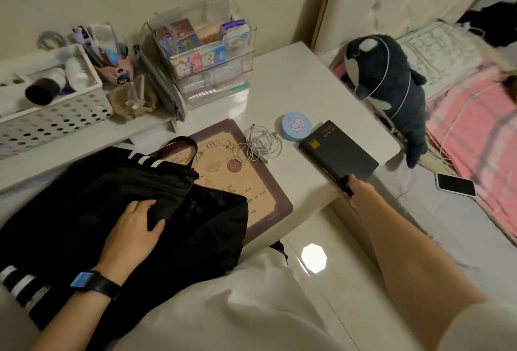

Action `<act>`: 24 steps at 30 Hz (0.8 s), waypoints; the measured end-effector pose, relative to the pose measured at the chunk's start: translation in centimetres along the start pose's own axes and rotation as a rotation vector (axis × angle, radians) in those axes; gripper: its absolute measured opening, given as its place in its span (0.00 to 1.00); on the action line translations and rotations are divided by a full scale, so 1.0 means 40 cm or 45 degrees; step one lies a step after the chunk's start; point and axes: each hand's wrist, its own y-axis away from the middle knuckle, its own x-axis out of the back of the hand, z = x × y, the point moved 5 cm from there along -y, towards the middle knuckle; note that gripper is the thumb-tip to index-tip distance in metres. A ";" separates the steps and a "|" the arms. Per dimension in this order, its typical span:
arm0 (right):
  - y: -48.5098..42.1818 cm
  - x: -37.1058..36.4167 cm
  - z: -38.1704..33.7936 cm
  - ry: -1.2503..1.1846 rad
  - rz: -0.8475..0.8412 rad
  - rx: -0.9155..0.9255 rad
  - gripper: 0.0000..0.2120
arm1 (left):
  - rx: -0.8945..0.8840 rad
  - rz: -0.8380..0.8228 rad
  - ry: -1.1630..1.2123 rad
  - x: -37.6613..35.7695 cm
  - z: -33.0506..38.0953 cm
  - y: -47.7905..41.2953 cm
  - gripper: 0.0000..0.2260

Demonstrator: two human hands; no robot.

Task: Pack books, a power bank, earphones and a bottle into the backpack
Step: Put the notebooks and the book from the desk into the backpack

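Observation:
A black backpack (84, 205) with white stripes lies on the white desk (282, 76) at the left. My left hand (134, 227) rests on it and grips a fold of its fabric. A dark hardcover book (340, 150) lies at the desk's right edge; my right hand (361, 191) grips its near corner, fingers hidden under it. Tangled white wired earphones (258, 145) lie on a brown mat (251, 182) between backpack and book. A round light-blue disc (296, 126) sits just behind the book.
A perforated white basket (50, 115), a pen cup (114, 68) and stacked clear organisers (207, 70) line the desk's back. Right of the desk, a plush whale (391, 87) leans on the bed, and a phone (456, 185) lies on the bed's edge.

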 end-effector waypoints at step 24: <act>0.788 -0.340 -0.211 0.332 -0.471 2.064 0.13 | 0.626 -0.502 2.341 0.091 0.147 -0.038 0.37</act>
